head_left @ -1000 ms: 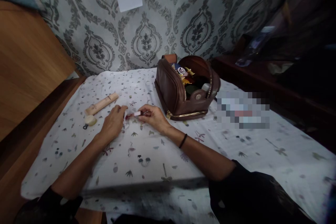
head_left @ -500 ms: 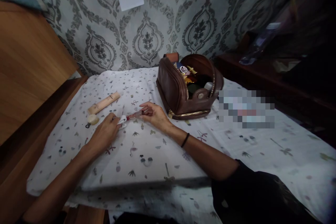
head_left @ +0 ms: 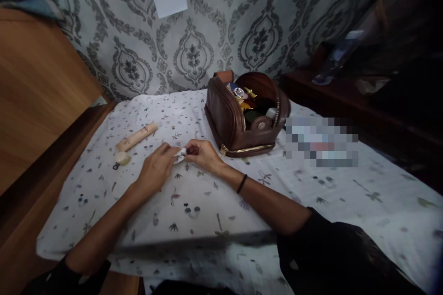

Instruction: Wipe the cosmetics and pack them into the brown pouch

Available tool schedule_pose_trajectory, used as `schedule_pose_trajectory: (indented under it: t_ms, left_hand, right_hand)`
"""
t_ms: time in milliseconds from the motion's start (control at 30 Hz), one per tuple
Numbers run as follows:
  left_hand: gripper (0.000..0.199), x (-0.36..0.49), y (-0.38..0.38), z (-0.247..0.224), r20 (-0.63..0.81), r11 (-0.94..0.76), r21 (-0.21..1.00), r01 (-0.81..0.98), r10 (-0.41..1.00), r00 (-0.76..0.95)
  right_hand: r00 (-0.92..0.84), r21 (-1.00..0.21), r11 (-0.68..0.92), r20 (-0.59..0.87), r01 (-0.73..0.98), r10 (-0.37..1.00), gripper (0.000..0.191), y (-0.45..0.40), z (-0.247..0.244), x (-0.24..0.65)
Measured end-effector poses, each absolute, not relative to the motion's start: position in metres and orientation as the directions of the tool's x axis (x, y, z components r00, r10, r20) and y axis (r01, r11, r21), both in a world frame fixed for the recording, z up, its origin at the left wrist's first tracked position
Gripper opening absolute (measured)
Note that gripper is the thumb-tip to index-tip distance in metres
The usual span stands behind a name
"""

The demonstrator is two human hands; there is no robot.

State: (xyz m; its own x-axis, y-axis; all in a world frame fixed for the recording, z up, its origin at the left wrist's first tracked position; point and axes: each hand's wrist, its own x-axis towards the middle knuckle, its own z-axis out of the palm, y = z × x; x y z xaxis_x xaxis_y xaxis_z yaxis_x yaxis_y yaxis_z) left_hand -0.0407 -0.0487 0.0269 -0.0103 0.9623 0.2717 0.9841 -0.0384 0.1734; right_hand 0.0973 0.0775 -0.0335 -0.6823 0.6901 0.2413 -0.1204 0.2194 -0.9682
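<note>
My two hands meet over the printed white sheet (head_left: 194, 203), in front of the brown bag. My left hand (head_left: 157, 167) pinches a small white wad (head_left: 180, 155), perhaps a tissue or cap. My right hand (head_left: 205, 154) is closed at the fingertips against that wad. The small red-and-white tube it held a moment ago is now covered by the wad and the fingers. A black band sits on my right wrist (head_left: 241, 184).
An open brown zip pouch (head_left: 231, 124) with several small items inside stands behind my right hand. A beige tube (head_left: 136, 136) and a small round cream-coloured piece (head_left: 122, 158) lie to the left. A wooden panel (head_left: 38, 87) rises at left, and a dark side table (head_left: 346, 97) stands at right.
My left hand drew the white wad off to the left along the tube, then came back. Both hands now press together with the wad over the tube's end.
</note>
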Motion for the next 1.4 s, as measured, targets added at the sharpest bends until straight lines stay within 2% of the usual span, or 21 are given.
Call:
schedule_pose_trajectory:
  t_ms: [167,367,500,633,733,900,1000,1200,1400]
  left_hand:
    - [0.032,-0.075,-0.064,0.019,0.245,0.058,0.24,0.969,0.962,-0.119]
    - [0.034,-0.088,-0.071,0.006,0.234,0.1,0.203,0.974,0.961,-0.147]
    - [0.033,-0.085,-0.072,0.014,0.218,0.099,0.197,0.975,0.966,-0.142]
    - [0.032,-0.073,-0.069,0.031,0.33,0.068,0.214,0.975,0.934,-0.137]
    - [0.032,-0.053,-0.061,0.041,0.381,-0.026,0.191,0.981,0.923,-0.049]
    - [0.035,-0.031,-0.05,0.046,0.225,-0.028,0.064,0.998,0.974,0.013]
    - [0.032,-0.039,-0.054,0.042,0.166,0.021,0.095,0.995,0.985,-0.036]
    - [0.034,-0.067,-0.071,0.035,0.176,0.061,0.201,0.978,0.98,-0.097]
    - [0.035,-0.079,-0.084,0.027,0.128,0.14,0.136,0.981,0.979,-0.157]
  right_hand:
    - [-0.703,-0.975,0.156,0.222,-0.158,0.676,0.024,0.076,-0.033,0.097]
    - [-0.708,-0.973,0.157,0.231,-0.169,0.667,0.03,0.075,-0.032,0.098]
    - [-0.673,-0.964,0.182,0.265,-0.194,0.691,0.033,0.077,-0.033,0.099]
    - [-0.677,-0.96,0.212,0.281,-0.185,0.681,0.045,0.078,-0.031,0.099]
    - [-0.69,-0.952,0.244,0.304,-0.187,0.657,0.051,0.076,-0.028,0.1]
    - [-0.704,-0.931,0.318,0.348,-0.181,0.619,0.055,0.075,-0.032,0.098]
    - [-0.734,-0.925,0.357,0.334,-0.133,0.592,0.05,0.075,-0.037,0.097]
    - [-0.733,-0.832,0.554,0.366,0.017,0.573,0.034,0.074,-0.034,0.1]
    - [-0.768,-0.723,0.674,0.342,0.153,0.542,0.019,0.071,-0.022,0.105]
